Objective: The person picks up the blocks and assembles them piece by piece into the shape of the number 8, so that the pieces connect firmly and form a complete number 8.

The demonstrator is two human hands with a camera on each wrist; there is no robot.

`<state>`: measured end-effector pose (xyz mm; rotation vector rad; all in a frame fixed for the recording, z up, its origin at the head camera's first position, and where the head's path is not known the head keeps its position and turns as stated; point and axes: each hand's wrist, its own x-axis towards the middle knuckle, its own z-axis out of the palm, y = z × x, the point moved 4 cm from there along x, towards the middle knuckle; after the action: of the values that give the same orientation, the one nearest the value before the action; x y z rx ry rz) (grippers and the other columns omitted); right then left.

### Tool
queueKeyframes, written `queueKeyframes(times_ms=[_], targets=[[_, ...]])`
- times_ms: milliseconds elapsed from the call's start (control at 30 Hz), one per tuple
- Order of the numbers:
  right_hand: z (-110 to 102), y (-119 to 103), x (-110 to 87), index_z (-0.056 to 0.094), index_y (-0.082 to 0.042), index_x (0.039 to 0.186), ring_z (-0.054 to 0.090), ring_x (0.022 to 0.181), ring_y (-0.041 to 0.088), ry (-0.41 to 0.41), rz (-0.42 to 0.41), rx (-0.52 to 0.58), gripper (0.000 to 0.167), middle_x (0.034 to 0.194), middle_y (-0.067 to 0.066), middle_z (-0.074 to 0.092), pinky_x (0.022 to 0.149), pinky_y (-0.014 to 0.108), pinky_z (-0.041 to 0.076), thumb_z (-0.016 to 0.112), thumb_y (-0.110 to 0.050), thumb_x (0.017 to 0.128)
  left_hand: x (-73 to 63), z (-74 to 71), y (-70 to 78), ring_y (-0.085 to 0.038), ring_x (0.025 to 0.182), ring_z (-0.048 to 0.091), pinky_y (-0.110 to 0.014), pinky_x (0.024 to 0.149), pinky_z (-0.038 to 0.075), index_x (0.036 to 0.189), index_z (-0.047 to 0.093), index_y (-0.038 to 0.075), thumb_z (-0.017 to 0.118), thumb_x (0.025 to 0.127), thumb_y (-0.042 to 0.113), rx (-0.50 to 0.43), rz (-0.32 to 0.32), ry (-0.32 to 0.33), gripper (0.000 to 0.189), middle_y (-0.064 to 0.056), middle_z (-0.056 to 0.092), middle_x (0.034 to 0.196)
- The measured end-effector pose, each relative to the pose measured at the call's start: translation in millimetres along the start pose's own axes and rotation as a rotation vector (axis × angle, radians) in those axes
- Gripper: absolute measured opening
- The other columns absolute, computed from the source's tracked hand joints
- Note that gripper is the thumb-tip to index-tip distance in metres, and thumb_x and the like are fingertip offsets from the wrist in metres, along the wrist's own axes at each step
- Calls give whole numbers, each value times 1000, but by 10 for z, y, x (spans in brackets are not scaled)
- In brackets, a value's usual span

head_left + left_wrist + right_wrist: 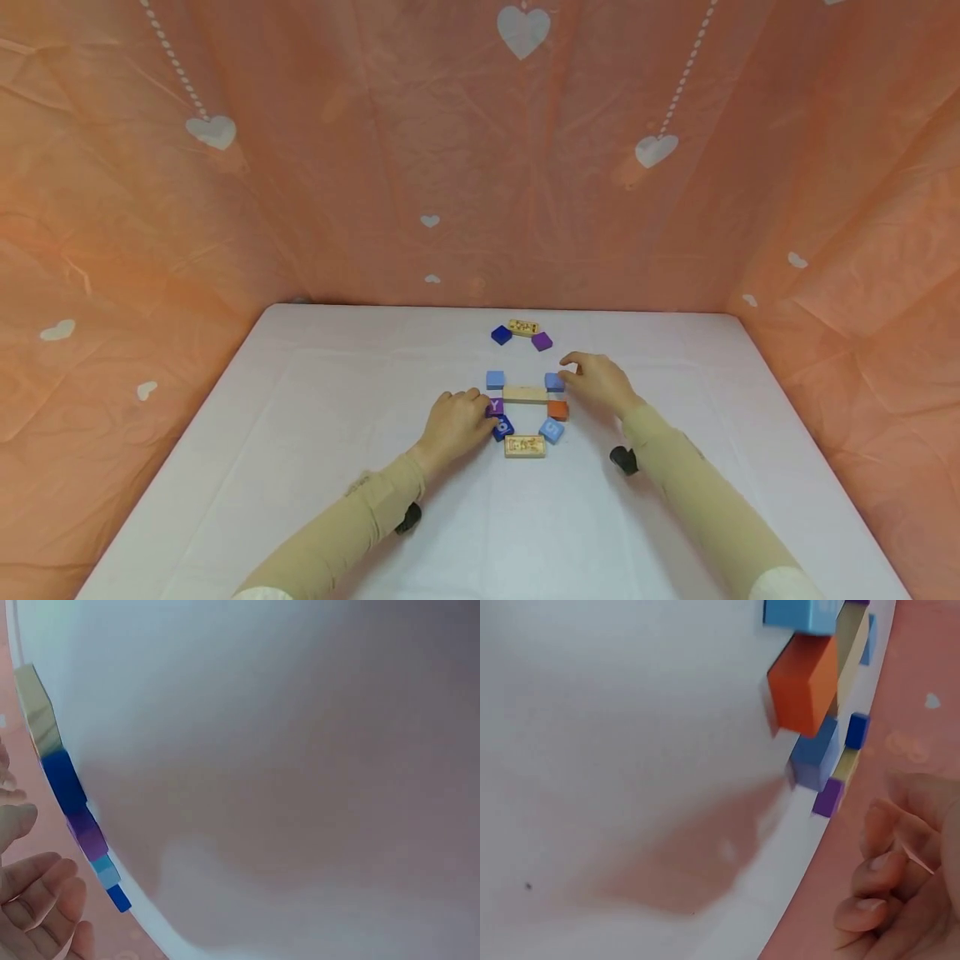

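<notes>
My left hand (453,421) is at the left side of a block ring, its fingertips at a purple block marked Y (495,406) and a dark blue numbered block (503,429). In the left wrist view its thumb and loosely bent fingers (45,900) are apart, with nothing between them. Beside a blue block (554,383) at upper right is my right hand (598,382), fingers loosely bent around bare air. An orange block (806,686) and a light blue block (551,430) continue that side. A plain wooden plank (525,395) spans the middle; a printed wooden block (524,447) lies nearest me.
Another light blue block (495,380) sits at the ring's upper left. Farther back lie a dark blue block (501,335), a printed wooden block (523,327) and a purple block (542,342). Orange cloth (480,167) with hearts surrounds the white table (315,417).
</notes>
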<state>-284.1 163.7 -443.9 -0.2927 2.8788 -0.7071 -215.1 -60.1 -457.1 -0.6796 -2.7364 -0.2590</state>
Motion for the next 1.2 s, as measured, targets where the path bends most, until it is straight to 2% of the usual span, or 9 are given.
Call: queueKeyframes(times_ms=[233,400,533,700,800,967,1200], targets=[[-35,59,126,58,-10,123,59,86,24,26,23,12,36,95,11,66,78,41,49,58,-27,91,53,8,-66,-16,64,60,-31,62,44,90,69,10,71,80,28,-47,-47,-40,20,-2,65,78],[-27,85,217,58,-9,123,58,86,25,46,25,22,35,96,12,67,78,41,48,56,-25,92,54,14,-78,-16,63,59,-30,61,43,90,69,10,70,80,28,-50,-47,-45,21,-2,65,78],[7,122,278,56,-10,126,61,101,30,54,31,40,36,107,15,67,88,47,47,54,-25,93,51,15,-82,-16,64,60,-30,61,43,90,69,10,71,80,29,-42,-39,-39,22,-1,64,77],[63,163,337,54,-11,130,53,121,36,54,40,54,38,125,17,60,100,51,40,51,-24,94,55,35,-85,-15,63,59,-30,62,44,91,70,10,71,80,29,-40,-41,-54,22,-1,64,77],[97,148,366,49,-11,135,46,127,38,31,35,45,40,135,17,52,104,53,36,48,-22,96,53,52,-88,-15,64,60,-29,62,44,94,70,10,69,81,29,-43,-45,-77,23,-2,65,79],[138,76,413,39,-18,142,39,132,40,-42,66,22,44,142,15,44,107,55,31,43,-22,98,53,80,-94,-16,67,61,-30,63,45,97,69,10,68,83,29,-34,-49,-93,24,-2,66,82],[187,5,484,34,-22,144,41,130,39,-108,104,-56,46,142,18,44,103,54,37,39,-20,98,45,67,-87,-15,65,61,-29,62,44,96,69,10,69,82,30,-27,-30,-76,24,-1,65,80]])
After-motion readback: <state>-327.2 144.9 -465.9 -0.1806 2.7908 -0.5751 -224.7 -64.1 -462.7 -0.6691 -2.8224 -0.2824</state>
